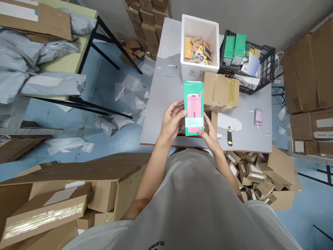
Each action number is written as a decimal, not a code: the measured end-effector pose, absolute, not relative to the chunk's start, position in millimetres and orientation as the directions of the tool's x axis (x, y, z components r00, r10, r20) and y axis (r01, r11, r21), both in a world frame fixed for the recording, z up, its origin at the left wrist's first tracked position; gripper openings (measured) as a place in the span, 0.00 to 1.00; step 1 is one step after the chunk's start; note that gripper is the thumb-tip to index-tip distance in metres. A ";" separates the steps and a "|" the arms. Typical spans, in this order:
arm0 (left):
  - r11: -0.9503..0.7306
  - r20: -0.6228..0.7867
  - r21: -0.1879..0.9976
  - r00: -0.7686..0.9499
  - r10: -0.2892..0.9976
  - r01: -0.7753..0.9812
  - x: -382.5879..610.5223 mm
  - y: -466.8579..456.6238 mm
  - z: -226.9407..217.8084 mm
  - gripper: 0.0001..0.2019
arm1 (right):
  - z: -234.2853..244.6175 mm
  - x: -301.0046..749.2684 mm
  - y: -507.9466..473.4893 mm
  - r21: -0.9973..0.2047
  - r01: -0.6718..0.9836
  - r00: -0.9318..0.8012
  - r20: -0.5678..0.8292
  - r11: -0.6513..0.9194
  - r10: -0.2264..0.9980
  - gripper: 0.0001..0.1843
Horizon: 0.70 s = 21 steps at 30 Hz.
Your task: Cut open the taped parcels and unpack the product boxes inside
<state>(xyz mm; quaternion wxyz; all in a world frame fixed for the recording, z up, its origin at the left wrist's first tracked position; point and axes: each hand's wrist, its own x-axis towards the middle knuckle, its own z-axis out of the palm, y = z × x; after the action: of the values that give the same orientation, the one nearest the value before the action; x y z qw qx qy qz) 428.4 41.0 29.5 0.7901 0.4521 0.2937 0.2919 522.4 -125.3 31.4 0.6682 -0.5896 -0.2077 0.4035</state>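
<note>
Between my two hands is a green product box (194,108) with a picture of a pink lidded cup and straw on its face. My left hand (173,119) grips its left side, thumb on the front. My right hand (210,135) holds the lower right edge, thumb near the bottom corner. Under the green box an opened cardboard carton (214,119) partly shows; its contents are mostly hidden. Just beyond stands a taped cardboard box (221,91). A yellow and black utility knife (229,136) lies on the grey table (166,81), right of my right hand.
At the back are a white foam box (185,71) of small packages and a black crate (267,66) with green boxes. A phone (258,117) with a cable lies at right. Cartons of boxes (281,166) flank me on the floor; grey parcels cover the left table (90,12).
</note>
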 end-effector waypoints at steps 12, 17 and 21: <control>0.482 -0.262 0.858 0.656 0.708 -0.177 430.8 38.1 28.1 0.32 | 35.4 521.5 -129.0 -0.970 -0.241 0.599 -0.172 -0.029 0.782 0.56; 0.367 -0.177 0.908 0.608 0.774 -0.204 434.0 34.9 27.7 0.32 | 43.9 514.5 -129.1 -0.993 0.072 0.712 -0.018 -0.099 0.702 0.51; 0.221 -0.112 0.963 0.514 0.850 -0.155 440.4 19.8 34.8 0.35 | 55.2 502.2 -126.0 -0.951 0.226 0.744 0.029 -0.210 0.668 0.55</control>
<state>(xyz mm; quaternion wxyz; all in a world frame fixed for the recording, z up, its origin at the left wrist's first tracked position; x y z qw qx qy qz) 440.4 19.8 34.8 0.7036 0.5120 0.3394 0.3572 502.2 -126.0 55.2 0.5536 -0.7519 -0.2973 0.1994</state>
